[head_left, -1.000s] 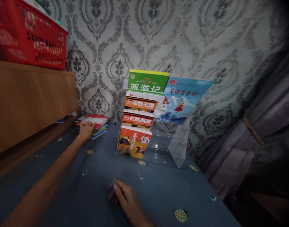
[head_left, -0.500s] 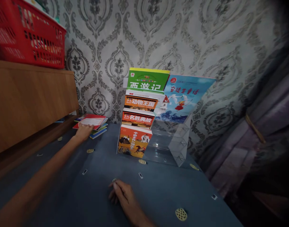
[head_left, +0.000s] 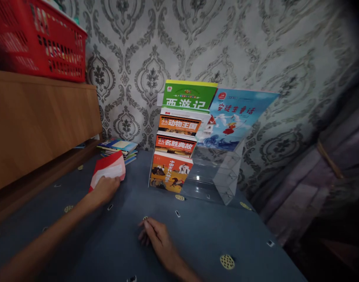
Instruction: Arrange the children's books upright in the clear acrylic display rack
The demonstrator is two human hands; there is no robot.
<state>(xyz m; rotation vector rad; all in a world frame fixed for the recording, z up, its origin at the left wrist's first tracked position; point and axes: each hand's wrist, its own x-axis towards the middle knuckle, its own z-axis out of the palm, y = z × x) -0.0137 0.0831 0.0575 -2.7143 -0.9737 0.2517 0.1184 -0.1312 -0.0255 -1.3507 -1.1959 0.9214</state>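
My left hand (head_left: 105, 189) is closed on the near edge of a red book (head_left: 109, 163) with a pale panel on its cover, held tilted just in front of a small stack of books (head_left: 122, 146). My right hand (head_left: 159, 238) is low over the blue tablecloth (head_left: 202, 231), its fingers loosely bent and a little apart, with nothing seen in them. Ahead of it stands a clear tiered book rack (head_left: 226, 176). Its left column holds a green book (head_left: 188, 94), several orange-covered books and, at the front, an orange book (head_left: 170, 174). A blue book (head_left: 236, 117) leans in the top right tier.
A wooden cabinet (head_left: 44, 125) borders the table on the left, with a red plastic basket (head_left: 50, 43) on top. Patterned wallpaper (head_left: 132, 78) covers the wall behind the rack. A tied curtain (head_left: 320, 188) hangs on the right.
My left hand has lifted the red book off the stack and drawn it toward me, uncovering a blue and yellow book on top. My right hand has barely moved.
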